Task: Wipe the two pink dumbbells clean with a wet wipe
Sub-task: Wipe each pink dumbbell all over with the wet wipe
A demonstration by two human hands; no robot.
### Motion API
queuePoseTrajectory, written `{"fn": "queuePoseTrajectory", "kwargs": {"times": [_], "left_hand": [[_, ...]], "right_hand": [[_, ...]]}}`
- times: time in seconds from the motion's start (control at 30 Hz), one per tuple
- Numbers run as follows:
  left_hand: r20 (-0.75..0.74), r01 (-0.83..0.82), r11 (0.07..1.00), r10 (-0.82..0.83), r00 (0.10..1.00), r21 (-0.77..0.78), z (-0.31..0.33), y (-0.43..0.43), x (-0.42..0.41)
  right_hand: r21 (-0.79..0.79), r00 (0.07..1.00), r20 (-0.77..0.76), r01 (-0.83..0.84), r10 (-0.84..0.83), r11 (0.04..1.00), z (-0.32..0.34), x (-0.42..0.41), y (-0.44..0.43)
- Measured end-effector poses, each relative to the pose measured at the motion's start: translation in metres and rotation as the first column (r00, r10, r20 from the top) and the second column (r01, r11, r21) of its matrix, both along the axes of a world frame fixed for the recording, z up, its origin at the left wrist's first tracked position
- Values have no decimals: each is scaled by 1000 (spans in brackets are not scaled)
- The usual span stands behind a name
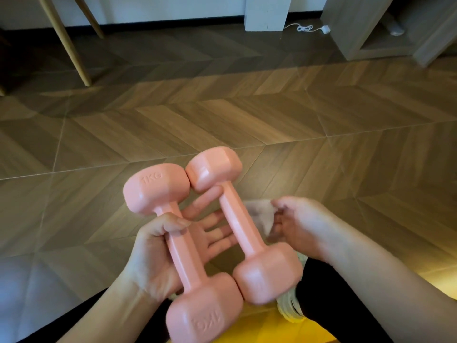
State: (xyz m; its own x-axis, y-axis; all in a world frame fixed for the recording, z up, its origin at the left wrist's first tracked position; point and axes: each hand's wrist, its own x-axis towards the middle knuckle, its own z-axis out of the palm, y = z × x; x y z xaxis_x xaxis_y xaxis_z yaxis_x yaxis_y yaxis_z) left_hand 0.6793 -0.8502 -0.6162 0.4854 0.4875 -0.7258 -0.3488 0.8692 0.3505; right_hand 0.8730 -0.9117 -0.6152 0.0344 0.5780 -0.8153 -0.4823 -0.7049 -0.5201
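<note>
The two pink dumbbells are held up above the floor, side by side, in front of the person's lap, and their near heads touch. The left dumbbell [181,246] has a smooth, glossy coating, a straight bar and blocky, faceted heads with rounded edges (both heads carry a raised "1KG"). The right dumbbell [237,219] has the same shape and finish, and its far head presses against the far head of its twin.

The left hand [153,253] lies palm up beneath both. Its thumb curls over the left dumbbell's bar and grips it, while the fingers stretch out nearly straight under the right dumbbell's bar. The right hand [301,224] sits just beside the right dumbbell, fingers curled and pinching a crumpled white wet wipe [259,214] close to the bar; motion blur hides whether the wipe touches it.

Below the hands are black trousers [333,293], a pale shoe [289,308] and a yellow mat [284,328]. The floor [222,120] is matte, wood-look chevron planking. Farther off stand slanted wooden chair legs [71,45], a white block [267,13] and a coiled white cable [305,28]. An open-fronted grey cabinet [358,26] holds a pale item too blurred to name.
</note>
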Motion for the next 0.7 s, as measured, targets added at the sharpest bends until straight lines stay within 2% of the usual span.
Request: {"fn": "queuePoseTrajectory", "kwargs": {"times": [0.03,0.1,0.2,0.27,0.37,0.47,0.6,0.7], "left_hand": [[117,-52,998,55,992,-29,-6,1,-10],[306,-31,999,27,952,9,-9,6,-29],[389,-38,990,-17,921,133,0,14,-40],[404,-49,970,-52,913,237,9,14,-42],[413,-105,959,-15,910,265,8,17,-39],[420,-118,937,-33,907,329,11,17,-29],[427,-101,936,-56,902,336,12,15,-23],[435,-100,933,-65,898,345,12,15,-19]], "right_hand": [[-24,1000,-29,-6,5,1000,-1,-1,-6],[-45,991,-124,-55,49,997,-2,-4,-15],[-22,969,-210,-135,127,991,1,-2,-20],[1,970,-198,-145,142,989,3,2,-17],[-16,979,-184,-96,91,995,3,-3,-16],[-37,954,-299,-17,6,999,2,-13,-18],[29,962,-266,70,-60,997,12,4,-10],[10,964,-261,51,-47,999,11,2,-15]]}}
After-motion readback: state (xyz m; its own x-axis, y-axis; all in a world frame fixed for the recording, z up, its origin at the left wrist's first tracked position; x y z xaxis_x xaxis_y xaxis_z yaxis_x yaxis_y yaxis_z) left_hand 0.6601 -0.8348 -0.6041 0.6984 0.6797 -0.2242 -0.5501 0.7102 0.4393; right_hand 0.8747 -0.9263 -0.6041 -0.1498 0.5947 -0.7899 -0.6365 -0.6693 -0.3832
